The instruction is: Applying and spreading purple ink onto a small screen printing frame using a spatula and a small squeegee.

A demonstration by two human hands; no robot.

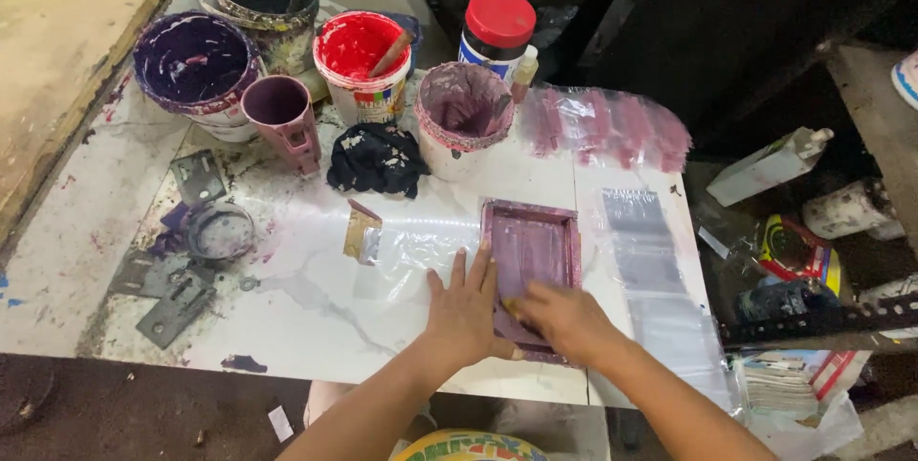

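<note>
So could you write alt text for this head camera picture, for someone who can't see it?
Seen from above, a person's left hand and right hand press on a small purple-stained framed screen lying on a paint-smeared white table. Behind it stand paint tubs, including a red one and a purple one, and a black rag.

Frame (532, 260): on the table (316, 318), right of centre, near the front edge.
Hands: left hand (466, 313) flat at the frame's left edge; right hand (564, 319) on its front part.
Plastic sheet (411, 251): left of the frame.
Buckets (196, 64): along the back.
Cloth (376, 160): before the buckets.
Jar (497, 32): behind the frame.
Metal plates (177, 308): front left.
</note>
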